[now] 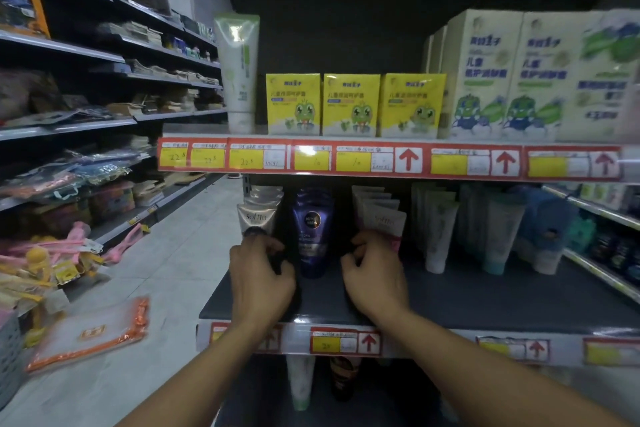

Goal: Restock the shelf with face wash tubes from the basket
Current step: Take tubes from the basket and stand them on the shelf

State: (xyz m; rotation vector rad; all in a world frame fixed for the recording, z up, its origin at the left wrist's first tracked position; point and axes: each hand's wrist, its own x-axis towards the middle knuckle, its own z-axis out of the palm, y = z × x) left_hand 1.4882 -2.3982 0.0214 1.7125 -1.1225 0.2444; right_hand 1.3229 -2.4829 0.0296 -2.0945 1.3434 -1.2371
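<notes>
shelf (485, 298): dark, price tags on its front edge
left end: beige tubes (258, 215)
beside them: navy tube (313, 236)
middle: pink tubes (384, 215)
right: white tubes (440, 229)

Two bare forearms reach forward and upward from the bottom edge, roughly parallel and a little apart. The left hand (261, 274) is seen from the back, fingers curled, fingertips pinched together. The right hand (375, 272) is level with it, back toward the camera, its fingers also curled inward.
</notes>
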